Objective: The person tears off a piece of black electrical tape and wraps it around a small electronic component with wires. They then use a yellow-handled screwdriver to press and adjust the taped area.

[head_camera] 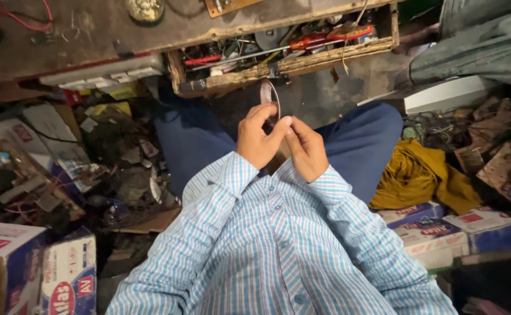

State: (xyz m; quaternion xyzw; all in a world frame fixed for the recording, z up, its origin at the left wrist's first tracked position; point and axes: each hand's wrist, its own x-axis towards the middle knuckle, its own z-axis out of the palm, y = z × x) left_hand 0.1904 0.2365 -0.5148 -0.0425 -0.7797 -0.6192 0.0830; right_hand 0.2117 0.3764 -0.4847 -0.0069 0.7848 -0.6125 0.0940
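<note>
Just below the open wooden drawer (284, 55), left hand (259, 140) and right hand (305, 149) pinch a thin wire loop (276, 99), steadying it upright between fingertips.

The left hand (259, 139) and the right hand (306, 149) meet over the lap, and their fingers pinch a thin bent metal wire loop (274, 100). Above them an open wooden drawer (302, 61) full of tools sticks out of the desk (92, 29). A crumpled yellow cloth (422, 175) lies at the right.
</note>
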